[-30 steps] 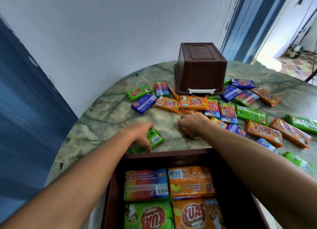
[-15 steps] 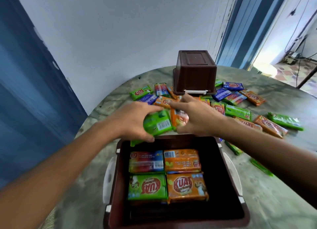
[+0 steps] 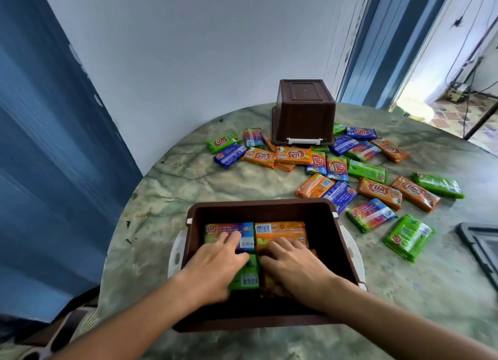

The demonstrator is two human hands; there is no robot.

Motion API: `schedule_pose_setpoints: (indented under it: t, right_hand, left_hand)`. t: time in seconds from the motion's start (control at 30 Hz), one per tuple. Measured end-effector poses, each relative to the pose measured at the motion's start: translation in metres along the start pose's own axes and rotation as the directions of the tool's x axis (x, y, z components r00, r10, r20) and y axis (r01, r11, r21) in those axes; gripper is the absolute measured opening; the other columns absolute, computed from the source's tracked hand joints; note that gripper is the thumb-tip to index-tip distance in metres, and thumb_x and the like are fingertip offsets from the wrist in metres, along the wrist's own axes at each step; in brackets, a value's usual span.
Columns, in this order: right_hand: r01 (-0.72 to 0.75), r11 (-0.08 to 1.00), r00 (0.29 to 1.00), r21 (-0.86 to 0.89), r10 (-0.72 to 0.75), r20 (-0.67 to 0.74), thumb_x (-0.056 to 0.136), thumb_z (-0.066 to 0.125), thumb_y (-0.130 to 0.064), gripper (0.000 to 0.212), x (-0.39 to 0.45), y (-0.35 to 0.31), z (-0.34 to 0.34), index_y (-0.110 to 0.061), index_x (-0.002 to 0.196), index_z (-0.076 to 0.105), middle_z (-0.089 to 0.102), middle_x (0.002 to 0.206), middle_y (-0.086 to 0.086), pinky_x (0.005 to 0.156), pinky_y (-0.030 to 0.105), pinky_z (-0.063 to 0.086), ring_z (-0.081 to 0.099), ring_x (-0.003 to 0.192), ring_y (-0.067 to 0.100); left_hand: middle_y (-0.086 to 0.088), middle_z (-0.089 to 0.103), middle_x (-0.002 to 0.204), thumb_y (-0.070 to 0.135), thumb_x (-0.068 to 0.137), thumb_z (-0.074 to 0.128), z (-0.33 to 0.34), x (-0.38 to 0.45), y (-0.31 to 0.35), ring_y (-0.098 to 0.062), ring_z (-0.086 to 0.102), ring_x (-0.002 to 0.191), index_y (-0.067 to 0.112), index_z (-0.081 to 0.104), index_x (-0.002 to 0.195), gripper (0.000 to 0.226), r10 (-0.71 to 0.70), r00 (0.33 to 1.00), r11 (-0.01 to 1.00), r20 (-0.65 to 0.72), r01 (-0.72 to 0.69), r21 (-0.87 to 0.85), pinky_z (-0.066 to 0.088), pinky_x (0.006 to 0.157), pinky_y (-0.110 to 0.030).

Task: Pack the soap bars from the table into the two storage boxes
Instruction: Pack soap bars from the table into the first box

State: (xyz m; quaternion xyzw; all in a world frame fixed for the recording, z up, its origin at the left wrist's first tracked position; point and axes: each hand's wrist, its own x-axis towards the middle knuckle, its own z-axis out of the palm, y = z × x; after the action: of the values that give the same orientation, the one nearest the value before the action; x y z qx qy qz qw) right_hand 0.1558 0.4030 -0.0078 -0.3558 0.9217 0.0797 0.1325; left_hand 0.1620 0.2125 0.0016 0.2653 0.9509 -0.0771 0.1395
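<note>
Hands, two, in open storage box [image 3: 347, 241]: left hand [image 3: 215, 268] fingers flat on green soap bar [image 3: 246, 277], right hand [image 3: 293, 265] likewise on orange bar [image 3: 269, 281].

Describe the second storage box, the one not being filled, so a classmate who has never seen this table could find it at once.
Start at the round marbled table and look to its far edge, near the white wall. There the brown storage box stands upside down, base up, among scattered soap bars. Unlike the open box that both hands reach into, it holds nothing visible.
</note>
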Motion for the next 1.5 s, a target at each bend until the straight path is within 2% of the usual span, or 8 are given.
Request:
schedule_pose_setpoints:
  t: [0.07,0.17,0.3,0.47,0.63,0.77,1.03,1.5]
  right_hand:
    - [-0.065,0.998,0.997,-0.01,0.065,-0.038,0.053,0.083,-0.048,0.071,-0.004,0.002,-0.001,-0.025,0.116,0.06,0.055,0.117,0.01,0.073,0.046,0.05,0.054,0.106,0.032]
    - [-0.168,0.986,0.986,0.001,0.168,-0.015,0.09,0.059,-0.034,0.054,-0.015,0.013,-0.001,-0.022,0.138,0.039,0.037,0.139,0.012,0.092,0.045,0.041,0.036,0.127,0.033]
    - [-0.106,0.987,0.991,0.119,0.115,-0.071,0.091,0.057,-0.035,0.037,-0.014,0.01,-0.002,-0.019,0.125,0.057,0.049,0.127,0.009,0.076,0.038,0.051,0.048,0.117,0.031]
    - [-0.085,0.993,0.996,0.088,0.087,-0.015,0.097,0.05,-0.034,0.037,-0.003,0.005,-0.007,-0.015,0.128,0.054,0.043,0.134,0.009,0.084,0.04,0.048,0.042,0.122,0.029]
    - [0.015,0.993,0.999,-0.12,-0.02,-0.037,0.074,0.073,-0.049,0.086,-0.001,0.007,-0.002,-0.009,0.14,0.034,0.038,0.139,0.019,0.093,0.052,0.041,0.039,0.124,0.038]
    - [0.03,0.979,0.999,-0.202,-0.026,0.021,0.066,0.077,-0.053,0.124,0.02,0.01,0.014,-0.006,0.151,-0.001,0.006,0.156,0.025,0.11,0.062,0.017,0.011,0.143,0.043]
    - [0.03,0.994,0.999,-0.108,-0.031,-0.007,0.07,0.072,-0.054,0.128,0.027,0.014,0.033,-0.007,0.149,-0.018,-0.019,0.155,0.024,0.112,0.057,-0.015,-0.017,0.143,0.042]
    - [0.043,0.997,0.998,-0.059,-0.046,-0.036,0.067,0.077,-0.046,0.128,0.024,0.014,0.033,-0.006,0.15,-0.011,-0.01,0.157,0.025,0.114,0.061,-0.007,-0.011,0.144,0.043]
  left_hand:
    - [-0.01,0.037,0.129,0.018,0.081,0.06,0.003,-0.004,0.0,-0.027,0.04,0.119,0.015,0.052,0.119,0.039,-0.042,0.999,0.999,-0.012,0.042,0.018,0.049,0.084,-0.039]
    - [-0.006,0.045,0.125,0.028,0.082,0.062,0.005,-0.009,-0.004,-0.023,0.044,0.117,0.017,0.051,0.122,0.043,-0.073,0.997,0.997,-0.016,0.073,-0.011,0.048,0.085,-0.037]
    - [-0.005,0.048,0.124,0.027,0.081,0.064,0.007,-0.007,-0.005,-0.022,0.047,0.116,0.016,0.053,0.12,0.041,-0.053,0.998,0.998,-0.032,0.052,-0.026,0.047,0.088,-0.035]
    - [-0.008,0.045,0.129,0.014,0.083,0.06,0.005,-0.003,0.002,-0.025,0.046,0.118,0.011,0.049,0.122,0.041,-0.03,0.999,1.0,-0.036,0.03,0.005,0.046,0.091,-0.036]
    - [-0.013,0.013,0.145,0.039,0.073,0.071,0.01,0.008,0.004,-0.033,0.018,0.132,0.014,0.005,0.15,0.104,-0.003,1.0,0.999,-0.003,0.004,0.047,0.023,0.111,-0.048]
    - [-0.016,-0.015,0.156,0.059,0.068,0.072,0.021,0.022,0.005,-0.038,-0.005,0.143,0.01,-0.021,0.147,0.131,-0.05,0.998,0.996,0.044,0.046,0.077,0.008,0.115,-0.057]
    - [-0.021,-0.019,0.155,0.061,0.071,0.067,0.038,0.03,0.004,-0.041,-0.012,0.142,0.002,-0.02,0.145,0.129,-0.075,0.997,0.989,0.033,0.07,0.129,0.002,0.113,-0.062]
    - [-0.018,-0.016,0.156,0.065,0.066,0.067,0.039,0.03,0.004,-0.04,-0.009,0.143,0.005,-0.018,0.147,0.131,-0.099,0.995,0.983,0.021,0.094,0.16,0.001,0.114,-0.057]
